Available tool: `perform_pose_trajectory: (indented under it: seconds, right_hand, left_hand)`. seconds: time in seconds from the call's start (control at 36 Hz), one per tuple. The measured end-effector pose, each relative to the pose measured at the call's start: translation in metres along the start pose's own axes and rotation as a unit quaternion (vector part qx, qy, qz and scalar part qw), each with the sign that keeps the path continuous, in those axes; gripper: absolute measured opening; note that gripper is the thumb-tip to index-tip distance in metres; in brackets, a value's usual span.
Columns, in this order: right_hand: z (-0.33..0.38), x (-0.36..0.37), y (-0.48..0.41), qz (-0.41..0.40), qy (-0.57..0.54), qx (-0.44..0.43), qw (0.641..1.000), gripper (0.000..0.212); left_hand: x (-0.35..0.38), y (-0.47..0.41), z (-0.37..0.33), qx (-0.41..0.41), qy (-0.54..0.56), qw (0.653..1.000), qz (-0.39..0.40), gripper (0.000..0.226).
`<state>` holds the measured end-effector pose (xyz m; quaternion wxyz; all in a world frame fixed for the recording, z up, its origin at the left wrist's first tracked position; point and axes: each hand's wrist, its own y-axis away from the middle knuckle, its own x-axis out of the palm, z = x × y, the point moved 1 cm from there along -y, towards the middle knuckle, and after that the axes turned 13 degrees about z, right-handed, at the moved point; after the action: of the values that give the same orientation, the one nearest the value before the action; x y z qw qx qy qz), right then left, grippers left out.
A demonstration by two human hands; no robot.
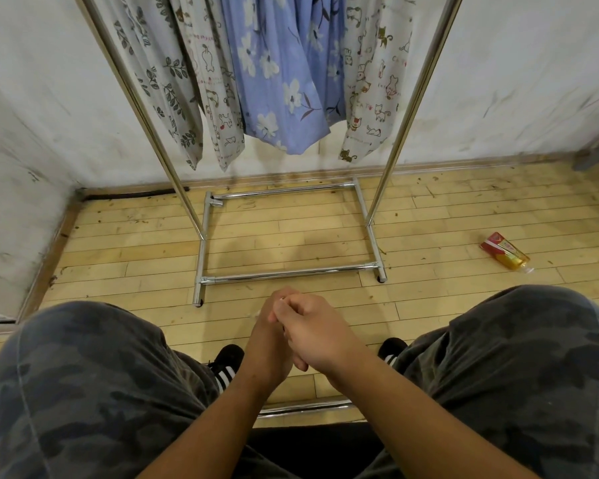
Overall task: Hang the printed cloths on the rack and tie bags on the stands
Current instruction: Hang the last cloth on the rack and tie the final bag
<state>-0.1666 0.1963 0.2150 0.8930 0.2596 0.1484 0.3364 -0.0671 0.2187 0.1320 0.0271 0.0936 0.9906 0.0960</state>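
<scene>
Chrome rack (291, 273) stood on the wooden floor (118, 250) by the far wall. Printed cloths hung from it: a leaf cloth (163, 81) at left, a blue flowered cloth (284, 81) in the middle, and a cat cloth (370, 98) at right. Near, between the knees, the left hand (268, 340) and right hand (317, 331) were pressed together with fingers curled, the right over the left. Whether they pinched anything could not be told.

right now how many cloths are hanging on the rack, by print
leaf-print cloth: 1
cat-print cloths: 2
blue flower-print cloth: 1
total: 4
</scene>
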Motion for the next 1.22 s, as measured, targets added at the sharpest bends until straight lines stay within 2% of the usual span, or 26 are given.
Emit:
perform_pose_trajectory:
  seconds: [0.17,0.33,0.44,0.53,0.67,0.81,1.03,1.14,1.22]
  right_hand:
    - [0.003,-0.002,0.002,0.012,0.046,0.001,0.999,0.030]
    - [-0.003,-0.009,0.001,0.000,0.023,0.035,0.999,0.031]
    - [-0.003,-0.012,-0.001,-0.017,-0.005,0.055,0.998,0.034]
    - [0.000,-0.018,-0.002,-0.049,-0.037,0.042,0.997,0.033]
    - [0.005,-0.023,0.000,-0.051,-0.083,0.029,0.995,0.034]
    - [0.003,-0.020,0.002,-0.038,-0.083,0.012,0.996,0.036]
    - [-0.002,-0.020,0.007,-0.036,-0.093,0.005,0.995,0.034]
    - [-0.006,-0.029,0.010,-0.036,-0.150,0.034,0.987,0.019]
    - [-0.007,-0.034,0.009,-0.049,-0.133,0.061,0.988,0.019]
  left_hand:
    - [0.001,0.003,0.007,0.036,-0.033,0.999,-0.009,0.047]
    - [-0.001,0.005,0.012,0.003,-0.038,0.998,-0.049,0.016]
    - [0.002,0.005,0.015,0.007,-0.040,0.999,-0.007,0.017]
    - [0.003,0.003,0.018,-0.005,-0.070,0.998,0.006,0.035]
    - [0.002,0.002,0.018,-0.029,-0.058,0.998,0.000,0.022]
    - [0.002,0.002,0.020,-0.055,-0.111,0.992,0.015,0.049]
    - [-0.005,0.000,0.026,-0.060,-0.098,0.993,-0.017,0.041]
    - [-0.010,-0.004,0.038,-0.109,-0.161,0.980,-0.044,0.074]
    - [-0.008,-0.005,0.038,-0.119,-0.197,0.972,-0.048,0.081]
